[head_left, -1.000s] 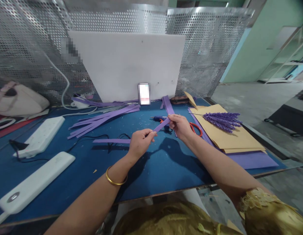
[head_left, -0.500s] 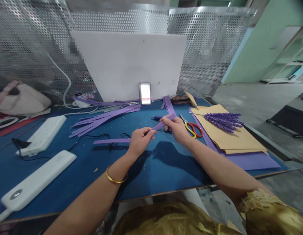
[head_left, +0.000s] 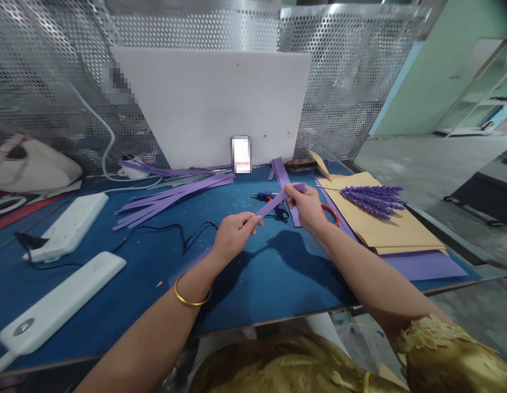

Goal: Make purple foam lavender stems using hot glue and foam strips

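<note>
A purple paper strip (head_left: 272,204) stretches between my two hands above the blue table (head_left: 245,295). My left hand (head_left: 237,232) pinches it near the middle, and its tail runs back blurred beside the wrist. Up and to the right, my right hand (head_left: 304,204) is closed on the strip near its other end, which pokes out past the fingers. Behind the strip lies a blue hot glue gun (head_left: 264,196), partly covered. Scissors with a red handle (head_left: 330,213) are mostly hidden by my right hand. Another purple strip (head_left: 281,172) lies just beyond that hand.
Several purple strips (head_left: 175,199) lie at the back left. Brown paper sheets (head_left: 384,234) with purple lavender sprigs (head_left: 371,201) on top are at the right. On the left are a power strip (head_left: 75,224), a long white device (head_left: 65,303) and a black cable (head_left: 183,240). A phone (head_left: 241,154) leans at the back.
My right hand has slid right and slightly up, so more strip shows between the hands. The tail behind my left hand has swung down toward the wrist. The scissors are now more covered.
</note>
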A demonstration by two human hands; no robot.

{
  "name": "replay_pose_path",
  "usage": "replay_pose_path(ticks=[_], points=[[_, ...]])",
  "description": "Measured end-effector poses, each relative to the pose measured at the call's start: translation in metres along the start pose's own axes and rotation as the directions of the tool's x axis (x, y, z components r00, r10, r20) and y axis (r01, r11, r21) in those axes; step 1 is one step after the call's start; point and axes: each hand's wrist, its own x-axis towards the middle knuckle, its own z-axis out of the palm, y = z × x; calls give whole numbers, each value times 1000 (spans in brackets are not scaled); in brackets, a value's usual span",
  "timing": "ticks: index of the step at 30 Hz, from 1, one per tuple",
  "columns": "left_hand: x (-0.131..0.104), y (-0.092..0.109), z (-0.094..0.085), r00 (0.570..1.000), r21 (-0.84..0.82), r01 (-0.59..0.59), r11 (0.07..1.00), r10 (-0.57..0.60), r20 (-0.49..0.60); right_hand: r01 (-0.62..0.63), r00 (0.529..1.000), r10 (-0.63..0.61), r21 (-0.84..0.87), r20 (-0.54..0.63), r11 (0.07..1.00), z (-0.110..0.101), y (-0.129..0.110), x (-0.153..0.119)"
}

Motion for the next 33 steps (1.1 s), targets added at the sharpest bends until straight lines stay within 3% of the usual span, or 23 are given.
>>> replay_pose_path(ticks=[5, 9, 11, 15, 17, 19, 21, 24, 28, 33], points=[[0, 1, -2, 999, 43, 32, 999, -32, -11, 113, 982, -104, 54, -159, 992, -28, -6, 28], [0, 1, -1, 999, 32, 34, 999, -34, -4, 119, 965, -95, 82, -245, 990, -42, -10, 40], [1, 0, -1, 999, 15, 46, 999, -46, -18, 89, 973, -56, 139, -225, 986, -42, -12, 41], [2, -4, 1, 996, -68, 62, 996, -67, -64, -65, 997, 60, 158, 38, 985, -23, -11, 23], [2, -5, 3, 995, -83, 57, 995, -63, -71, -99, 970, 84, 54, 227, 994, -7, -7, 5], [1, -5, 5, 996, -67, 60, 996, -64, -60, -80, 911, 114, -100, 397, 992, 8, -2, -15], [1, -5, 6, 997, -70, 69, 995, -71, -22, -37, 897, 94, -138, 432, 990, 18, 3, -28], [1, -5, 7, 997, -94, 77, 993, -76, 20, -16, 939, 69, -158, 337, 987, 17, 7, -27], [3, -6, 3, 997, -103, 81, 991, -81, 4, -19, 990, 30, -73, 141, 997, -4, 4, 0], [4, -5, -3, 994, -145, 86, 986, -95, -56, 28, 999, -27, 15, -39, 999, -24, -2, 22]])
